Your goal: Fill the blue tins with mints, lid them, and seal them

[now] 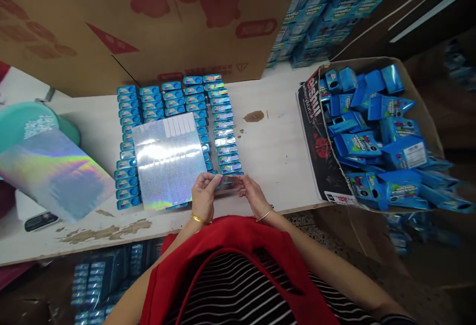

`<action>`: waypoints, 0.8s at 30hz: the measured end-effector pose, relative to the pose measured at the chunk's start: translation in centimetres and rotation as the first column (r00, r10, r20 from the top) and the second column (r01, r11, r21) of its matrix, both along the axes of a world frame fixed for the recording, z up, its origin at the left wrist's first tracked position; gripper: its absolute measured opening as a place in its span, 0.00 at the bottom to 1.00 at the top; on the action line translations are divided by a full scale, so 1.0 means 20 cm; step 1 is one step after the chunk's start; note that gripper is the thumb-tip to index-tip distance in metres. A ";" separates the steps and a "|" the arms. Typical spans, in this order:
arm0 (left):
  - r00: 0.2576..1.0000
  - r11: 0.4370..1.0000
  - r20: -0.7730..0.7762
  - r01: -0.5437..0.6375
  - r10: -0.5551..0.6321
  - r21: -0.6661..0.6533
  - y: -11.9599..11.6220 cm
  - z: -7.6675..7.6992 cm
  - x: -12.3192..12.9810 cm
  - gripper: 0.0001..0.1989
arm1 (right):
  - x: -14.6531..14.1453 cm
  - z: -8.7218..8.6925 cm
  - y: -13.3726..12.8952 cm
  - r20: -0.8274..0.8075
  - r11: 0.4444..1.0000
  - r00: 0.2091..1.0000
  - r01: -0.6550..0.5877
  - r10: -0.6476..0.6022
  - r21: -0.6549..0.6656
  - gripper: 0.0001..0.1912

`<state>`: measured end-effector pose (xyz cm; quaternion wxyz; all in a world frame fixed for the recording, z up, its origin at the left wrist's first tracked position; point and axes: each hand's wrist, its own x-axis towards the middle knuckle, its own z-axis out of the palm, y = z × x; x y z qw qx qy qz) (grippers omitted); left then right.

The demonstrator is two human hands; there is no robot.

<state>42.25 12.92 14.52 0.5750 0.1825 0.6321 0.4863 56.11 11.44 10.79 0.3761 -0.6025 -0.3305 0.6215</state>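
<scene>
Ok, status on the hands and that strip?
Left hand and right hand pinch a shiny strip over the last box. Foil sheet lies on the box rows, beside it.

Rows of small boxes stand on the table before a big cardboard box, a foil sheet lying on them, another sheet to their left, an open carton of packs to their right, and both hands at the rows' near end.

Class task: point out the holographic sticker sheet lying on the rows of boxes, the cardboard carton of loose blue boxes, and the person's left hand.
holographic sticker sheet (169, 162), head view, sheet centre.
cardboard carton (315, 132), head view, printed side wall.
left hand (205, 197), head view, back of hand.
</scene>
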 end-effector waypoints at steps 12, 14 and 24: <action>0.866 0.962 -0.424 0.269 -0.266 -0.055 0.02 -0.26 0.08 0.08 | 0.18 -0.14 0.03 0.333 0.971 0.943 -0.091 0.012 0.221 0.17; 0.822 0.957 -0.496 0.284 -0.278 -0.065 0.03 -0.29 0.10 0.06 | 0.20 -0.18 0.04 0.399 0.968 0.916 -0.135 0.041 0.210 0.17; 0.376 0.852 -0.801 0.434 -0.466 -0.292 0.03 -0.34 0.14 0.04 | 0.25 -0.30 0.07 0.515 0.960 0.850 -0.226 0.111 0.167 0.16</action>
